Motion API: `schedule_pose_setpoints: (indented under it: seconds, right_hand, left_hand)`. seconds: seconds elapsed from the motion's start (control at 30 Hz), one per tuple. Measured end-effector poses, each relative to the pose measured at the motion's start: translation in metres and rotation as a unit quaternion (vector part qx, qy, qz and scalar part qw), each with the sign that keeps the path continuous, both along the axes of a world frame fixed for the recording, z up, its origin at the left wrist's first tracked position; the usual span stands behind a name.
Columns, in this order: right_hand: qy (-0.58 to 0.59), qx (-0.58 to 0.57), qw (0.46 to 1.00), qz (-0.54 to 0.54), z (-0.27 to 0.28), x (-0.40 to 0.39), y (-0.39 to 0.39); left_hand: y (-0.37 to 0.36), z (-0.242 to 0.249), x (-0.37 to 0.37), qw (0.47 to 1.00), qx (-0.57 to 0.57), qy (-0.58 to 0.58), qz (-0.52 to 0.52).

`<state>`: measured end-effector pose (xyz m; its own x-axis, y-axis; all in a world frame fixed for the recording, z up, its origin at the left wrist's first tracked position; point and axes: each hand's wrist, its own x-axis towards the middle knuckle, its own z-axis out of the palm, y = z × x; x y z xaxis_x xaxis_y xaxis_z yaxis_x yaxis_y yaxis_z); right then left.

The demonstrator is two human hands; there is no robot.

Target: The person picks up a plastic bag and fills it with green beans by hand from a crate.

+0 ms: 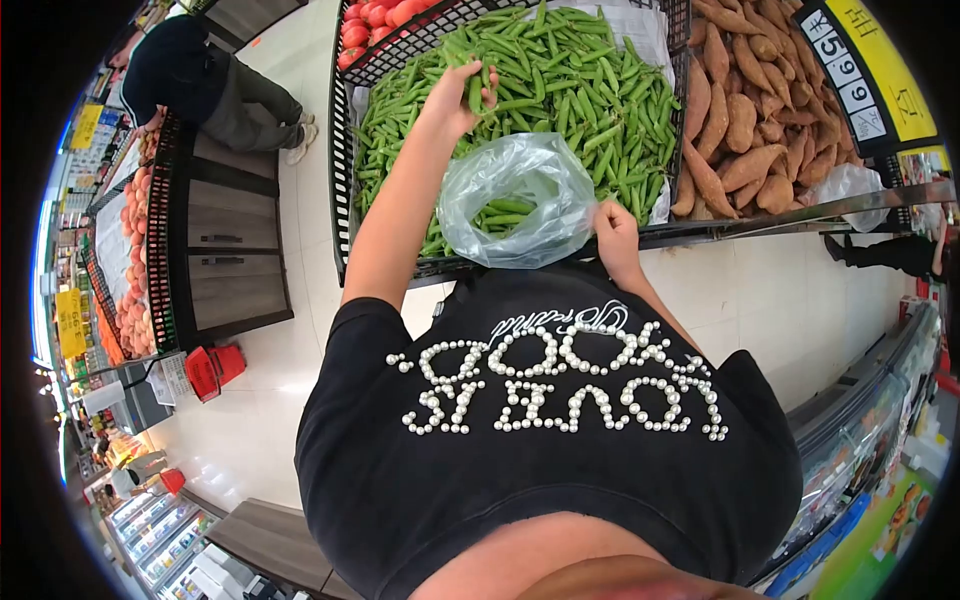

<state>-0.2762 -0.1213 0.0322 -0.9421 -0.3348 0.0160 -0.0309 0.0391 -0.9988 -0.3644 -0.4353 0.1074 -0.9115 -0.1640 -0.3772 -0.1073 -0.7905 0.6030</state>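
My left hand point(462, 98) is closed around a few green pea pods point(476, 92) above the left part of a big heap of pea pods point(590, 95). My right hand point(616, 236) pinches the right edge of a clear plastic bag point(480, 225). The bag's mouth is spread wide, facing up, and green pods show inside it. It sits at the near side of the heap, in front of my chest. Black plastic crate walls point(341, 190) enclose the heap.
Sweet potatoes point(750, 125) lie to the right, with a price sign point(865, 75) above and another plastic bag point(848, 192) at their edge. Tomatoes point(380, 20) are at the far left. A person point(215, 85) leans over another stand. A red basket point(214, 371) is on the left.
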Motion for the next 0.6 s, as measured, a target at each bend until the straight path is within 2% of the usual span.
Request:
schedule_pose_setpoints:
  seconds: [0.07,0.1,0.13,0.2,0.3,0.4,0.53,0.57,0.6]
  right_hand:
    - [-0.021,-0.022,0.999,-0.014,0.003,-0.002,0.003]
    - [-0.132,-0.1,0.986,-0.035,-0.001,-0.006,0.003]
    - [-0.172,-0.118,0.978,-0.007,0.014,-0.01,0.007]
    - [-0.189,-0.215,0.958,-0.02,0.047,-0.01,-0.008]
    - [-0.23,-0.243,0.942,0.022,0.076,-0.021,-0.012]
    - [-0.238,-0.27,0.931,0.056,0.095,-0.029,-0.024]
    - [-0.217,-0.246,0.94,0.093,0.096,-0.033,-0.035]
    - [-0.207,-0.226,0.946,0.108,0.096,-0.032,-0.036]
    - [-0.198,-0.206,0.95,0.122,0.096,-0.029,-0.035]
  left_hand:
    - [-0.003,-0.009,-0.01,1.0,-0.008,0.002,-0.018]
    - [-0.003,-0.011,-0.015,0.999,-0.019,0.005,-0.03]
    - [-0.004,-0.011,-0.021,0.999,-0.03,0.011,-0.04]
    - [-0.002,-0.01,-0.031,0.997,-0.045,-0.001,-0.062]
    - [0.009,-0.002,-0.037,0.991,-0.1,-0.039,-0.081]
    - [0.018,0.015,-0.048,0.983,-0.105,-0.021,-0.15]
    - [0.052,0.08,-0.057,0.963,-0.18,0.121,-0.158]
    - [0.057,0.085,-0.064,0.951,-0.208,0.153,-0.17]
    - [0.063,0.083,-0.066,0.868,-0.436,0.154,-0.182]
